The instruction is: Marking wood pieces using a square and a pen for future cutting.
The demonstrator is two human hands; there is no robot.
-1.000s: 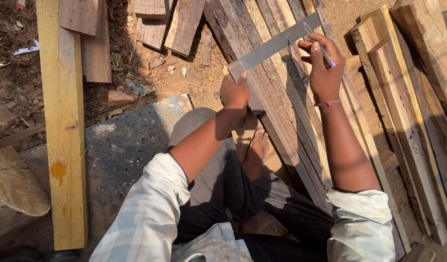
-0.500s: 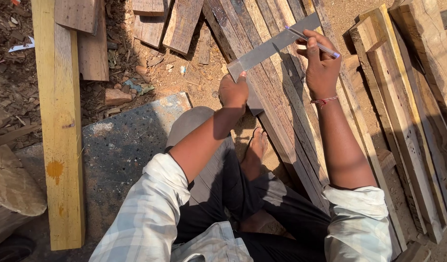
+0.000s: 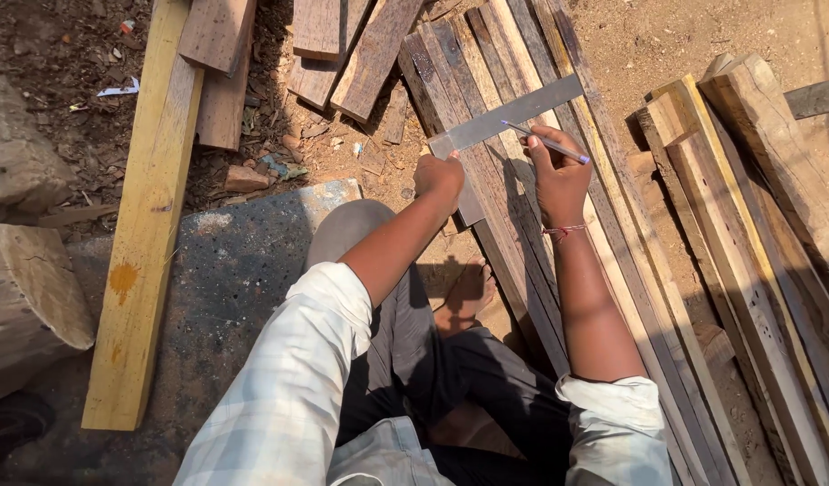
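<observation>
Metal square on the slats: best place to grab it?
Grip the metal square by its long flat blade, mid-length, probably from above: it lies flat across the slats. The left hand covers the corner; the right hand with the pen works just below the blade.

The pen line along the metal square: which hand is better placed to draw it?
Right. The right hand holds the pen with its tip at the metal square; the left hand presses down the square's corner.

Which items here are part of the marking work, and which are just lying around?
In use: left hand pressing the metal square on the wooden slats; right hand holding a pen.

Lying about: yellow plank, log, offcuts, beams.
</observation>
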